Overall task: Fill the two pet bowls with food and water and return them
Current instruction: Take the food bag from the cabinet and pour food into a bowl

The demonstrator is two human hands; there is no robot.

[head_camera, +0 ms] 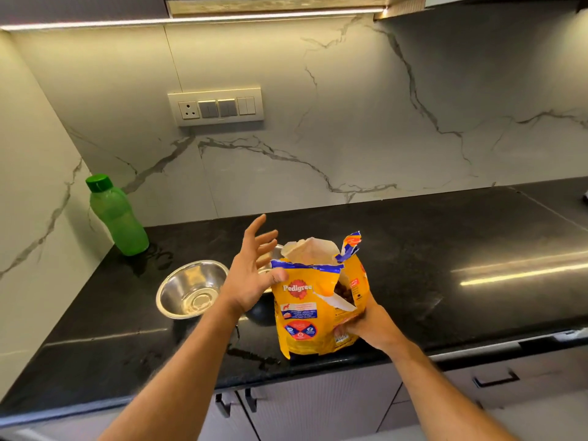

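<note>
Near the counter's [477, 237] front edge, right hand [370, 326] grips the torn-open food bag [313, 313]. Left hand [251, 275] hovers open, fingers spread, beside the bag's top. Steel bowl [191, 289] left of it.

left hand [251, 275] spread open, right hand [370, 326] gripping.

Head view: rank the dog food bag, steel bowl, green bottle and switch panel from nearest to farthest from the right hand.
From the right hand:
1. Dog food bag, in its grip.
2. Steel bowl, left of the bag.
3. Green bottle, far left corner.
4. Switch panel, up the wall.

Home kitchen: black countertop [445, 237], marble backsplash [350, 106] (veined), cabinets [318, 405] below.
</note>
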